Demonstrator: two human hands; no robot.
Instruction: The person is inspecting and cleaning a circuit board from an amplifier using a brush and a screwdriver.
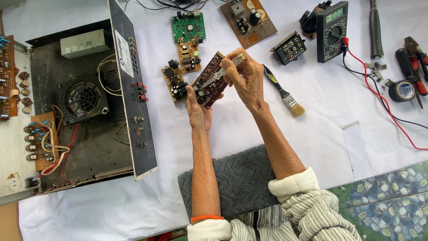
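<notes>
The right hand (pixel 247 76) is pinching a slim metal tool (pixel 221 71) with a brassy knurled cap, its thin silvery shaft lying slantwise across a dark brown circuit board (pixel 208 81), while the left hand (pixel 198 111) is cradling that narrow rectangular board from beneath, fingers wrapped about its near edge, holding it lifted over the white cloth (pixel 312 147) at the middle of the scene. Just left of the board, three smaller boards are lying flat: a tan one (pixel 174 83) studded with black cylindrical capacitors, an orange-brown one (pixel 189 55) and, farther off, a glossy green one (pixel 188 26). To the right, a flat paintbrush (pixel 284 91) with a black and yellow handle and pale, splayed bristles is resting near the right wrist. Farther right, a dark boxy multimeter (pixel 332 31) is trailing a red lead, and a roll of black tape (pixel 402 90) is sitting beside red-handled pliers (pixel 417 64). At the left, an opened amplifier chassis (pixel 89 111) is showing dusty sheet metal, a round fan grille and tangled wires (its hinged front panel is standing up on edge). A grey, herringbone-textured towel (pixel 243 178) is lying beneath the forearms, nearest the person.
</notes>
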